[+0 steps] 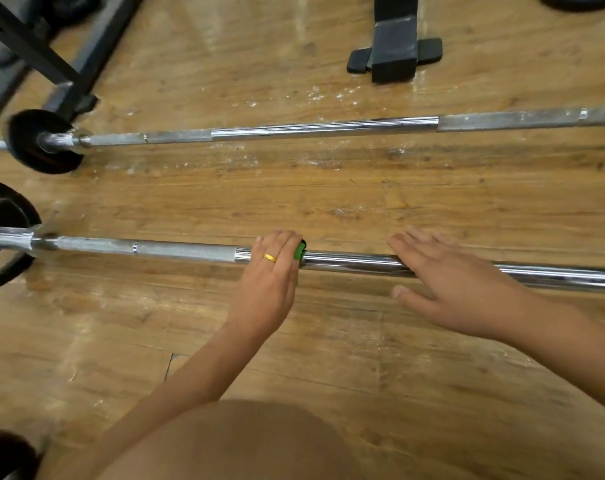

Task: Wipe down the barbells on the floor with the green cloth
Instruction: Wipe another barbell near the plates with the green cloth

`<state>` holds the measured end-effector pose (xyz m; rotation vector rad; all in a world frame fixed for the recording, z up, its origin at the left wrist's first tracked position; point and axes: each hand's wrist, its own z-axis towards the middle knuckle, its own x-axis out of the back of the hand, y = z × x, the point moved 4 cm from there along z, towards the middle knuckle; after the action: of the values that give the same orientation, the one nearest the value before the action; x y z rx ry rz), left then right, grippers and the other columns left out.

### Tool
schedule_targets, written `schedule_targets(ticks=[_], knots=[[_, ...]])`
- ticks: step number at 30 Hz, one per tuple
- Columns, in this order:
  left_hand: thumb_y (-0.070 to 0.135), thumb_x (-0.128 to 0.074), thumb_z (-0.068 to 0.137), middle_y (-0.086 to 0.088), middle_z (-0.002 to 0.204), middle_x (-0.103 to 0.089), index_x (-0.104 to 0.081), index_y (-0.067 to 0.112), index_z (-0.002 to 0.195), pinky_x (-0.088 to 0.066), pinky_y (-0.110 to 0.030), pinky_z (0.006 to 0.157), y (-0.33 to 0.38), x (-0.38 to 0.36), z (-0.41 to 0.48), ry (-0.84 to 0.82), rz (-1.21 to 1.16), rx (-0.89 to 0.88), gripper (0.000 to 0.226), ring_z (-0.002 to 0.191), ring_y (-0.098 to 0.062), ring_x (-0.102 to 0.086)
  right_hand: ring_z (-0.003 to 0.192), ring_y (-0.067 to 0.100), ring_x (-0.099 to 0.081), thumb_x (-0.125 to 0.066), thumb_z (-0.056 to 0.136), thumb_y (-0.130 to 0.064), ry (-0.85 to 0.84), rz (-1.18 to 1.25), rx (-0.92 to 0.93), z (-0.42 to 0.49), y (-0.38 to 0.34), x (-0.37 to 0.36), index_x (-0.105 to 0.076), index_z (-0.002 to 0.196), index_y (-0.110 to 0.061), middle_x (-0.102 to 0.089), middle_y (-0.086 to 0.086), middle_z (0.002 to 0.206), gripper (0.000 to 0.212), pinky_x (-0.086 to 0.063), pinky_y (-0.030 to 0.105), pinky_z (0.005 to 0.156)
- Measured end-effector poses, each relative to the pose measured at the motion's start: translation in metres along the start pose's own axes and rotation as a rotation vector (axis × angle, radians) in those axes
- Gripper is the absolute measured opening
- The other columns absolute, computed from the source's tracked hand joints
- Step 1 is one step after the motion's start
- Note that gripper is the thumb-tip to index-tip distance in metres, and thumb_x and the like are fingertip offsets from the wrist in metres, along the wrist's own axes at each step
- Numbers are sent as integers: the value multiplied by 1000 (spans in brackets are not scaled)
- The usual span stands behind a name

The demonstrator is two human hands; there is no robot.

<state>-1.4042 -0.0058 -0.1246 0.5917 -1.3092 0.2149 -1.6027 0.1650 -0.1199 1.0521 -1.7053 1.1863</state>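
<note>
Two steel barbells lie across the wooden floor. The near barbell point(349, 263) runs left to right in front of me. My left hand point(271, 271), wearing a gold ring, grips the green cloth point(299, 250) wrapped round this bar near its middle; only a small green edge shows past the fingers. My right hand point(446, 275) rests on the same bar further right, fingers straight and spread over the smooth chrome part. The far barbell point(325, 128) lies parallel behind it, with a black plate point(39, 142) on its left end.
A black plate point(3, 233) sits on the near bar's left end. A black rack frame point(51, 60) stands at the back left, and a bench foot point(394, 51) at the back centre. Another dark plate point(578, 0) shows at the top right. My knee point(231, 445) fills the bottom centre.
</note>
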Motion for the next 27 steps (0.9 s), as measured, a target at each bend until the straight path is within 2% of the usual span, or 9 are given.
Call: schedule_targets(ticks=[5,8,11,15,17,20,23,25,27], knots=[[15,-31,101,-7,134,-57,-53,6,135,-21,-46,118,2,-2,0,18,15,-34,42,129,-27,-49,154,15,-12,-38,95,-58,59,-70,12,-1,-16,-8,-4,160,-18,-15,2,167,84,-12,29,121],[13,-33,101,-6,133,-57,-53,7,134,-23,-49,118,1,-2,-4,60,-7,-8,39,128,-26,-48,154,14,-8,-39,94,-56,2,-77,56,-12,-13,-5,-2,160,-18,-10,3,168,85,3,21,117],[13,-35,101,-7,131,-58,-54,7,132,-27,-49,115,4,-6,-8,98,-24,-7,37,129,-27,-48,153,8,1,-31,89,-59,-10,-75,83,-22,-13,-5,4,160,-21,-2,1,168,88,14,17,115],[14,-33,103,-6,132,-57,-52,8,132,-25,-43,116,3,-10,-15,138,-40,4,36,132,-26,-46,153,8,3,-32,92,-59,22,-70,93,-22,-16,-8,2,160,-20,-1,0,168,85,15,18,115],[14,-32,104,-6,133,-56,-52,9,134,-24,-43,118,5,-12,-20,152,-46,32,36,134,-25,-45,149,3,10,-38,97,-55,11,-60,123,-22,-15,-10,2,160,-20,1,-2,167,82,14,19,117],[13,-32,104,-7,136,-55,-52,7,136,-23,-42,119,9,-12,-26,147,-50,56,37,137,-25,-44,144,-1,14,-36,100,-53,4,-97,172,-20,-7,-10,4,160,-22,1,-6,167,79,15,22,118],[10,-35,105,-8,142,-52,-50,6,140,-24,-46,119,12,-6,-31,86,-45,66,38,141,-25,-39,151,6,10,-34,99,-55,9,-92,169,-14,-5,-14,7,160,-24,2,-5,168,80,4,26,123],[6,-40,104,-11,145,-50,-49,5,142,-26,-49,119,14,-2,-34,37,-30,79,39,144,-27,-36,154,10,3,-35,98,-57,25,-73,159,-13,-7,-17,4,160,-23,-2,-3,168,81,-6,29,124],[4,-43,104,-11,148,-48,-47,5,145,-27,-51,120,17,3,-36,-6,-17,101,41,147,-28,-33,154,12,2,-38,97,-56,39,-50,163,-16,-10,-20,1,161,-22,-4,-2,169,82,-10,31,124]])
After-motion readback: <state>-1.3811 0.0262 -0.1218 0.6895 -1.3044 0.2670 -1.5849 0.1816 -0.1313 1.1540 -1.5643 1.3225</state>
